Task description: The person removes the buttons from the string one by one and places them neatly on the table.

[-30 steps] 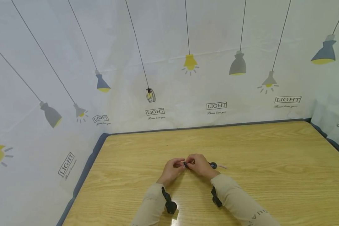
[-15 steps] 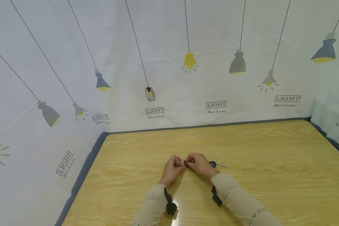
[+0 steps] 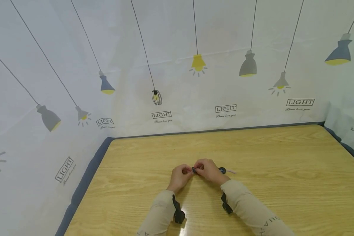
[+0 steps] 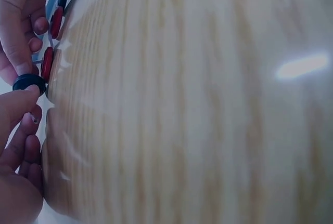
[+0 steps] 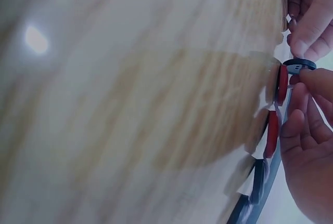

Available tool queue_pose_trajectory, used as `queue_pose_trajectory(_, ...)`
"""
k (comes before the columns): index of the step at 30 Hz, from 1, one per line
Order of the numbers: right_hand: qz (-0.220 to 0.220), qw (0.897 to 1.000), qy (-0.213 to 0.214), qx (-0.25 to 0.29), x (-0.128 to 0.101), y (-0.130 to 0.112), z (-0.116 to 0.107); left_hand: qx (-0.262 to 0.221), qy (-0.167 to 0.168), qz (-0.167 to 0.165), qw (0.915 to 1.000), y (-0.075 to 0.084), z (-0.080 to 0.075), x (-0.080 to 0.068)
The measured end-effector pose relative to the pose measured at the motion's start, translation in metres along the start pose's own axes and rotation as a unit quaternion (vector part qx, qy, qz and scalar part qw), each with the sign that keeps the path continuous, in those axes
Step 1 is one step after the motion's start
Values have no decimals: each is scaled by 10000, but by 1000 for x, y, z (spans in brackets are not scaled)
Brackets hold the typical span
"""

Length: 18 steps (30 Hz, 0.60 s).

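A person's two hands meet at the middle of a wooden table (image 3: 283, 157), working a string of buttons. The left hand (image 3: 180, 177) pinches a small dark blue button (image 4: 28, 82) between thumb and curled fingers, and the wrist views show red buttons (image 4: 48, 64) already lined up on a pale cord just beside it. The right hand (image 3: 207, 171) closes on the cord (image 5: 274, 146) at its working end, fingertips all but touching those of the left hand. To the right of that hand another dark button (image 3: 222, 170) lies on the table, with the cord's loose tail (image 3: 231, 171) trailing past it. Both sleeves are beige, and a backdrop printed with hanging lamps (image 3: 197, 64) rises behind the table.

Judging from these views, the step in hand is threading the dark blue button onto the cord — fine work best done with the cord's tip held short and stiff, close to the pinch. It helps to keep the button's face square to the cord so the hole can be found. The button's hole itself is too small to make out, so whether the cord has entered it cannot be told.
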State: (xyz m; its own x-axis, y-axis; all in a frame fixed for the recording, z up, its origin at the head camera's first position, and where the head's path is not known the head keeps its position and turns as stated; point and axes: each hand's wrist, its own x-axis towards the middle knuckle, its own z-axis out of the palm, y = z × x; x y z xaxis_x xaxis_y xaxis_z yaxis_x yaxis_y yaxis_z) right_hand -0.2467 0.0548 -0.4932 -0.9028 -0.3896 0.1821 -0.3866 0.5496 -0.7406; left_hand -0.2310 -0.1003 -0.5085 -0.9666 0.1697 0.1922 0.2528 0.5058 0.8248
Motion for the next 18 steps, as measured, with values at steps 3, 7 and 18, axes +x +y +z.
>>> queue_pose_trajectory(3,-3,10000,-1,-48,1,2,0,19,-37,-31,10000,-2,0,1)
queue_pose_trajectory(7,-22,10000,-35,-37,0,3,0,-67,-87,-90,9999,-2,-1,0)
queue_pose_trajectory(18,-64,9999,-92,-101,-6,-1,-8,-165,3,-291,9994,1,0,-2)
